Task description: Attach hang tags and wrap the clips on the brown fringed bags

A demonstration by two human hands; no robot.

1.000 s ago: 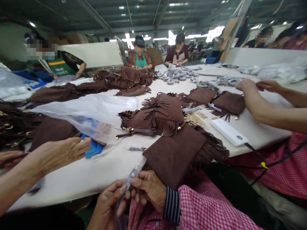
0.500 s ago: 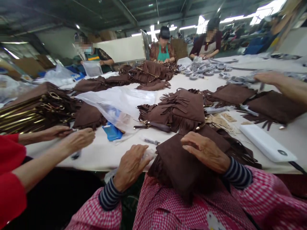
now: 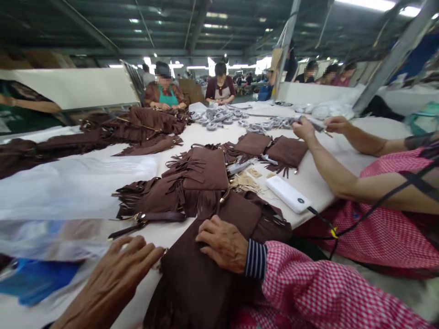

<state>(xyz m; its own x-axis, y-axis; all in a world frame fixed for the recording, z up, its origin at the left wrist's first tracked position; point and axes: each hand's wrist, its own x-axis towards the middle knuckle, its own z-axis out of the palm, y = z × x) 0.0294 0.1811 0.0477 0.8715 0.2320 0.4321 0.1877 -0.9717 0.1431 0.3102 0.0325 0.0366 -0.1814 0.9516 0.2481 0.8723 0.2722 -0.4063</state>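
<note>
A dark brown fringed bag (image 3: pixel 195 269) lies over the table's edge and my lap. On its upper face rests my right hand (image 3: pixel 224 244), fingers apart and slightly bent. My left hand (image 3: pixel 115 276) is stretched out at the bag's left corner; its index fingertip meets a small metal fitting (image 3: pixel 164 252) there. I see nothing held in that hand, though its thumb is hidden. Just beyond lies a dark strap (image 3: pixel 163 217) with gold-coloured hardware. More brown fringed bags (image 3: pixel 206 169) overlap behind it.
A white power bank (image 3: pixel 287 194) with a black cable and tan scraps (image 3: pixel 248 179) lie to the right. Clear plastic (image 3: pixel 75 183) and a blue packet (image 3: pixel 37 278) are at left. Grey coiled straps (image 3: pixel 212 118) lie farther back. A co-worker's hands (image 3: pixel 305 130) work at right.
The view has turned right, so the bags sit farther left. My right hand has settled flatter on the bag. The clear plastic at my left hand no longer shows.
</note>
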